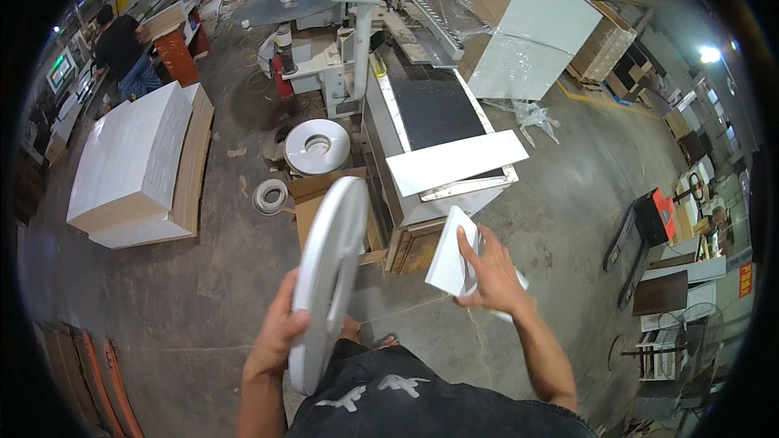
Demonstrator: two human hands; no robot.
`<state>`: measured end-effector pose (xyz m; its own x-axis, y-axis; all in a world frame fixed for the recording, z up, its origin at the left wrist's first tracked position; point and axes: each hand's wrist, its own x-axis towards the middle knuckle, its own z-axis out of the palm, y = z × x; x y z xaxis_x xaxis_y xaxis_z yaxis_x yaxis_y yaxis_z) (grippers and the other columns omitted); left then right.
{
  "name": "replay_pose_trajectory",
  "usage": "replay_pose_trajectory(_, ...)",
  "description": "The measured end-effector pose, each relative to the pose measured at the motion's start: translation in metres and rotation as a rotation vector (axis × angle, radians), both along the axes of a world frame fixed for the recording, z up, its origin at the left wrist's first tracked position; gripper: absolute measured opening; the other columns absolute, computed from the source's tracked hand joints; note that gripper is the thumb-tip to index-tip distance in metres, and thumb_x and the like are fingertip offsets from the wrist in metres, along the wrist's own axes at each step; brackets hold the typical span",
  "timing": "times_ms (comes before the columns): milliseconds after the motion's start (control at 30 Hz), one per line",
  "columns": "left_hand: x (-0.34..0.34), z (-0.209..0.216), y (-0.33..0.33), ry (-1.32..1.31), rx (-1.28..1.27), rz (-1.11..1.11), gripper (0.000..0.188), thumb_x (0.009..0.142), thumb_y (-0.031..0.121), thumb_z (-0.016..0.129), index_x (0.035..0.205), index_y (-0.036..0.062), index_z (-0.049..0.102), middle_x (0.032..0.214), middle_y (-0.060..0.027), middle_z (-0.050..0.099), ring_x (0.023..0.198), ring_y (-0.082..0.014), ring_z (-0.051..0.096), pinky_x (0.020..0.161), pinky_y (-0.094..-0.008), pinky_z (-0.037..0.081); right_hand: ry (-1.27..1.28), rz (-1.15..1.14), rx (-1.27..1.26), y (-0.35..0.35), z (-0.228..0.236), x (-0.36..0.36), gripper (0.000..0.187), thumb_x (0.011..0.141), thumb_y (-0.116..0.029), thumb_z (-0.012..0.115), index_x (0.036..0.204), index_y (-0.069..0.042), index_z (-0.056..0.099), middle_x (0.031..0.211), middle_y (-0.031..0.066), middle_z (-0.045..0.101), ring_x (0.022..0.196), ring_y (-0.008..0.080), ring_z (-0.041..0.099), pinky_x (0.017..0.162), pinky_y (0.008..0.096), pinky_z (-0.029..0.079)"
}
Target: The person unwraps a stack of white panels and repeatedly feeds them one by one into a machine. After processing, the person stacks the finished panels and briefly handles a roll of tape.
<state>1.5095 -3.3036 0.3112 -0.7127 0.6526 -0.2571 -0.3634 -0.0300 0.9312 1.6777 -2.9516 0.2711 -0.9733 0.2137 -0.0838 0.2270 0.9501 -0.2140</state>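
My left hand (280, 328) grips the rim of a large white roll of edge banding (323, 251), held upright on edge with its centre opening seen at a slant. The thumb lies on the roll's near face. In my right hand (497, 274) is a white board piece (445, 261), tilted, with the thumb on top and the fingers curled round it. A white edge also shows beyond the wrist; whether it is the same piece I cannot tell. Behind the roll stands an open cardboard box (306, 215), partly hidden.
A long white board (458, 164) lies across the end of a black-topped machine table (442, 113). White rolls (296, 158) sit left of it. A tall stack of white boards (130, 162) is at left, a pallet jack (641, 235) at right. A person (122, 53) works at far left.
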Motion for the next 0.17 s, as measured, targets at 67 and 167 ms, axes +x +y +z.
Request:
replay_pose_trajectory(67,-0.018,-0.027,-0.036,-0.096,-0.008,0.142,0.107,0.077,0.078,0.071,0.156,0.0102,0.044,0.127,-0.016,0.065,0.114,-0.0287,0.065,0.092,-0.0433,0.055,-0.151,0.081,0.143,0.017,-0.002,-0.047,0.145,0.055,-0.04,0.1,0.17,-0.028,0.014,0.159,0.0372,0.027,0.148,0.0535,0.032,0.113,0.0652,0.039)
replay_pose_trajectory(167,-0.04,-0.1,-0.092,-0.113,-0.153,0.388,0.09,0.093,0.073,0.058,0.162,0.0175,0.039,0.131,-0.0146,0.065,0.116,-0.0269,0.063,0.095,-0.0405,0.054,-0.445,0.139,0.287,0.042,-0.009,-0.138,0.146,0.061,-0.04,0.1,0.171,-0.033,0.003,0.166,0.0357,0.017,0.152,0.0518,0.027,0.116,0.0706,0.034)
